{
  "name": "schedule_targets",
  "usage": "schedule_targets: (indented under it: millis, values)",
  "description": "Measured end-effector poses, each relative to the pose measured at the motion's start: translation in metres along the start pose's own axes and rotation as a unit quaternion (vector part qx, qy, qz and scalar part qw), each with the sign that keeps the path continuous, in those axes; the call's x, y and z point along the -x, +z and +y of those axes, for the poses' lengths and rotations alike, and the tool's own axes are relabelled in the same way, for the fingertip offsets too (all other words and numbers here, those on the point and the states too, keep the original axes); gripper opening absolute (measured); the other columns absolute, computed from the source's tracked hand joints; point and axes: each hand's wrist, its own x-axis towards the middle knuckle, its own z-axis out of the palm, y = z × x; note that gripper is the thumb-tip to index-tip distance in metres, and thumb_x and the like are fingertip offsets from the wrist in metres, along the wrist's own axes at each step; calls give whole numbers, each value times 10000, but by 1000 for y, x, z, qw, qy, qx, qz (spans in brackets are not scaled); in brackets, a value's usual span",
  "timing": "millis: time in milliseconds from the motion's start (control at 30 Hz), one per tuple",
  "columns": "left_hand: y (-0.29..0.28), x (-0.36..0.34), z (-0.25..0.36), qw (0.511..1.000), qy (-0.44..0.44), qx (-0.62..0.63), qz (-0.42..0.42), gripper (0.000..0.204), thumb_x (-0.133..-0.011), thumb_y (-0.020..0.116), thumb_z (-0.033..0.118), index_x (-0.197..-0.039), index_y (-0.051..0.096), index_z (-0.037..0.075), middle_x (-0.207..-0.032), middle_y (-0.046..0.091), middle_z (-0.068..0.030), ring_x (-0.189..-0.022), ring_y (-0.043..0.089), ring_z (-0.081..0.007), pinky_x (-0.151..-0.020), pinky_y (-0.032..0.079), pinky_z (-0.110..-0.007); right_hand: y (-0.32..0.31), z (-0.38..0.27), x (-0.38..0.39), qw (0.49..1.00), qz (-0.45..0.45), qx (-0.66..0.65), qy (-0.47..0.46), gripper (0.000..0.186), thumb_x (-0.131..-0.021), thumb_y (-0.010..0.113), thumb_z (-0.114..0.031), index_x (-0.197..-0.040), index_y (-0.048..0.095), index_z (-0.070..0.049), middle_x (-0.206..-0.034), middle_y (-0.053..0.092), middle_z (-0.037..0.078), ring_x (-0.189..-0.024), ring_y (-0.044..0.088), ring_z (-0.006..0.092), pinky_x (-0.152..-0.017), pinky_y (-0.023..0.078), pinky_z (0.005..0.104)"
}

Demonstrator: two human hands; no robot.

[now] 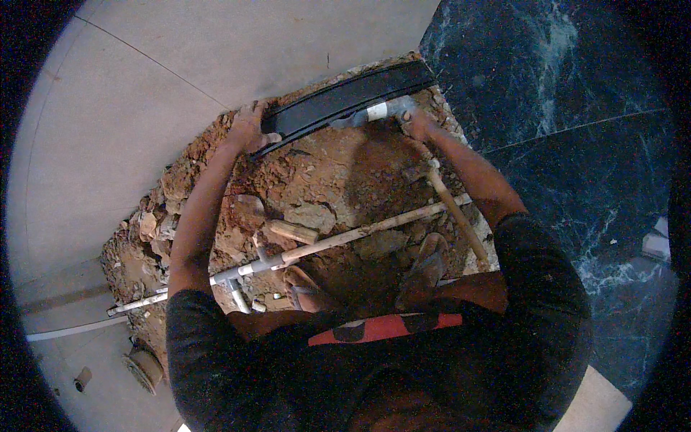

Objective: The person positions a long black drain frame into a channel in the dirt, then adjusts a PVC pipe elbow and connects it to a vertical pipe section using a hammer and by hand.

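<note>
My left hand [250, 127] grips the near-left end of a long black channel-like strip [353, 97] that lies along the far edge of a dug-up patch of reddish soil and rubble [324, 173]. My right hand [417, 124] is closed on a grey tube with a white band [376, 111], held against the strip's middle. Both arms reach forward over the pit. My feet in sandals [432, 259] stand in the soil below.
A white pipe run with fittings [317, 248] crosses the pit from lower left to right. A wooden-handled tool [455, 209] leans at the right. Pale floor tiles [180, 65] lie left, dark marble slab [568, 108] right. A round drain fitting [144, 367] sits lower left.
</note>
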Motion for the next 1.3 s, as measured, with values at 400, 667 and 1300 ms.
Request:
schedule_targets:
  millis: [400,667,1300]
  values:
    - [21,30,-92,984,-40,155,81,917,-741,670,578,-1378,341,6,-1332,446,-241,-1203,459,-407,-998,389,-455,-41,-51,27,984,-87,158,-2,312,-780,595,-266,-1047,623,-108,-998,639,196,-945,612,386,-807,499,466]
    - [26,35,-109,979,-16,156,129,797,-775,674,506,-1343,401,19,-1305,477,-238,-1184,480,-392,-981,408,-443,-17,4,18,984,-35,175,27,316,-746,621,-197,-966,619,30,-963,639,236,-931,618,396,-803,501,477]
    - [44,39,-122,981,-39,142,126,774,-766,671,535,-1329,424,65,-1284,488,-225,-1156,495,-406,-952,435,-451,-31,-28,26,980,-81,175,46,292,-746,640,-235,-987,651,-71,-976,662,172,-932,630,363,-764,515,475]
